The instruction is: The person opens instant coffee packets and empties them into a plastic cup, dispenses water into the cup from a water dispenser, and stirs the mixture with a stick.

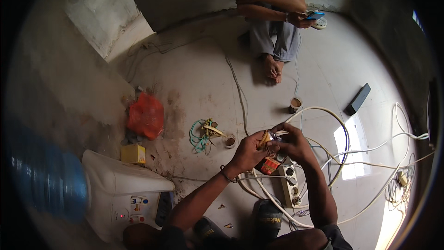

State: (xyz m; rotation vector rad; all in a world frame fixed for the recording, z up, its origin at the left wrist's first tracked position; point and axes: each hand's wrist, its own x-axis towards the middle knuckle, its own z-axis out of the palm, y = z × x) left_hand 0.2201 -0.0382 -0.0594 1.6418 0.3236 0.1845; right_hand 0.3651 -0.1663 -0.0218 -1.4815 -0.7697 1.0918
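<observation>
My left hand (247, 153) and my right hand (297, 146) meet over the floor in front of me, fingers closed together. Between them shows a small piece (267, 140), tan on the left and shiny silver on the right; its kind is too small to tell. Just below the fingers is a red packet (269, 165), partly covered by my hands; whether they touch it I cannot tell. Beneath my right forearm lies a white power strip (290, 187) with several plugs in it. A loop of pale cable (319, 109) curls around this spot.
Two cups (295, 104) (230, 142) of brown content stand ahead. Tangled green and yellow cords (200, 136) lie left of them. A white water dispenser (115, 190), yellow box (133, 153) and red plastic bag (146, 116) are at left. A person (273, 14) sits opposite, holding a phone (315, 15).
</observation>
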